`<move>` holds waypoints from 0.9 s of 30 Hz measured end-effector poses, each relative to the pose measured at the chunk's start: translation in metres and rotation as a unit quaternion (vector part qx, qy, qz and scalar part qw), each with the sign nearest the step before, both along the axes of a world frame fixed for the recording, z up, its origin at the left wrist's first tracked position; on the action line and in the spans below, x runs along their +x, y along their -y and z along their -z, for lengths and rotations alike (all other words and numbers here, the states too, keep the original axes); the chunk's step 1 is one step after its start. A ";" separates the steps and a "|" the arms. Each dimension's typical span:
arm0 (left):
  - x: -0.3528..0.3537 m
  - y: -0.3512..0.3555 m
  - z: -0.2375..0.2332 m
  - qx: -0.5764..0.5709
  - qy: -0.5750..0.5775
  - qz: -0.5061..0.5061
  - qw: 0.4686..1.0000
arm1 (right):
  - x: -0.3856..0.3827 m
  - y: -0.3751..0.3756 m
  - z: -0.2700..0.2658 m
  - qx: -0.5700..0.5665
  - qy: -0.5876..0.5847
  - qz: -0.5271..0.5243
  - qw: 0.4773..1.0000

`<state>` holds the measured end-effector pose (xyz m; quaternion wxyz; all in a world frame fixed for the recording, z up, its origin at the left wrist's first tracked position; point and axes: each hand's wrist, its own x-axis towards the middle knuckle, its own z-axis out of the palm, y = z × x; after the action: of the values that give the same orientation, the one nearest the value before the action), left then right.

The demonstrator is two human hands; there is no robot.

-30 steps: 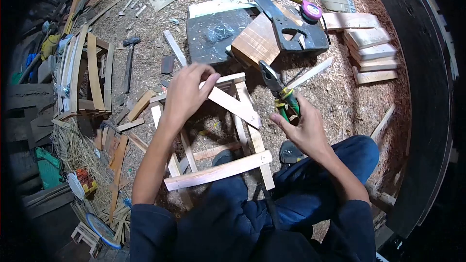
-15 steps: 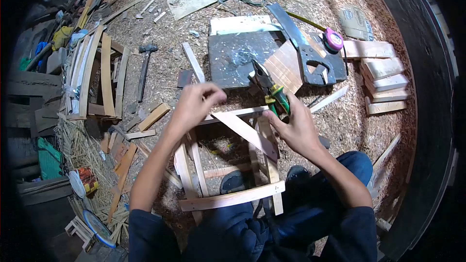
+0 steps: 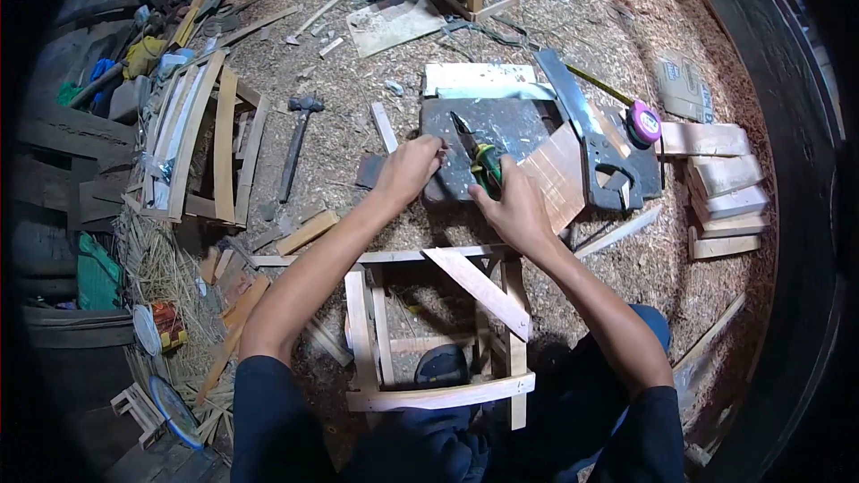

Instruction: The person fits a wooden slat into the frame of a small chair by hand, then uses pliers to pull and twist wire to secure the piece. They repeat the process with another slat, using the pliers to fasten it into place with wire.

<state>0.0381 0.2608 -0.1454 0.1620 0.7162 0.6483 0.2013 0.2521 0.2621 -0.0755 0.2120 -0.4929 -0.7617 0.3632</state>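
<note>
My right hand is wrapped around the green and yellow handles of a pair of pliers. Their dark jaws point up over a worn, paint-spotted block. At the block's left front edge is my left hand, fingers pinched together; whatever they hold is too small to make out. Below both hands a small wooden frame stands between my legs. A short slat lies slanted across its top right corner.
On the block lie a handsaw, a wood piece and a pink tape measure. Wood blocks are stacked at right. A hammer and a slatted frame are at left. Wood shavings cover the floor.
Both hands have moved forward, away from my body, from over the frame to the dark block. The pliers moved along in my right hand. The view has shifted a little.
</note>
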 end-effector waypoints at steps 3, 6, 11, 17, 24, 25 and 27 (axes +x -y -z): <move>-0.003 -0.004 0.004 -0.004 -0.014 0.024 1.000 | -0.012 -0.014 0.012 -0.046 0.056 0.018 0.997; -0.004 -0.010 0.012 -0.029 -0.052 0.049 0.997 | -0.012 -0.016 0.024 -0.043 0.051 0.031 0.997; -0.001 -0.015 0.022 0.030 -0.184 0.117 0.975 | -0.010 -0.018 0.023 -0.070 0.041 0.034 0.996; 0.004 0.005 -0.044 -0.036 -0.028 0.017 0.999 | 0.005 -0.009 -0.020 -0.069 0.035 0.033 0.996; 0.011 0.100 -0.118 -0.072 0.184 -0.087 0.976 | 0.025 0.030 -0.043 -0.045 -0.053 0.020 0.997; 0.012 0.111 -0.118 -0.055 0.179 -0.093 0.978 | 0.026 0.038 -0.049 -0.026 -0.017 0.009 0.999; 0.013 0.127 -0.107 -0.045 0.181 -0.105 0.977 | 0.028 0.052 -0.049 -0.024 -0.017 -0.010 1.000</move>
<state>0.0510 0.1342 -0.0383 0.2866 0.5875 0.6883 0.3147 0.2805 0.2104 -0.0269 0.2091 -0.4838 -0.7542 0.3916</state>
